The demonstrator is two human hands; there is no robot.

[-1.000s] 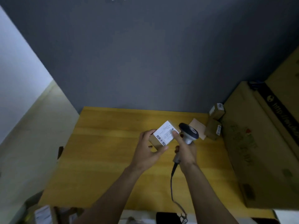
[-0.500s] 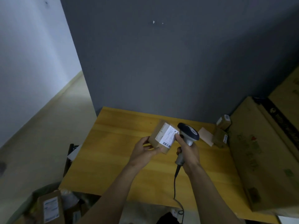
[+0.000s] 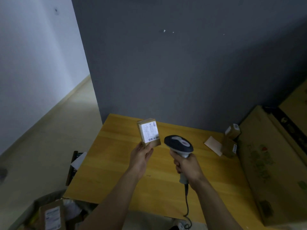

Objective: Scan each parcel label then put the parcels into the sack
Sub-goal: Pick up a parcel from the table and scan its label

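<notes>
My left hand (image 3: 141, 154) holds a small brown parcel (image 3: 149, 132) upright by its lower edge, above the yellow wooden table (image 3: 116, 163). Its white label with a barcode faces me. My right hand (image 3: 187, 166) grips the handle of a grey and dark barcode scanner (image 3: 179, 145), whose head sits just right of the parcel, apart from it. The scanner's cable (image 3: 186, 203) hangs down toward me. At the lower left, the open sack (image 3: 33, 211) holds a labelled brown parcel (image 3: 51, 216).
Two small labelled parcels (image 3: 231, 140) are stacked at the table's far right, with a flat tan envelope (image 3: 213, 145) beside them. Large cardboard boxes (image 3: 272, 163) line the right side. A grey wall stands behind the table. A dark item (image 3: 74, 165) lies off the table's left edge.
My left hand has lifted the parcel and turned it upright, label toward me. My right finger has left the label, and the scanner has drawn back to the right. The view has swung left.
</notes>
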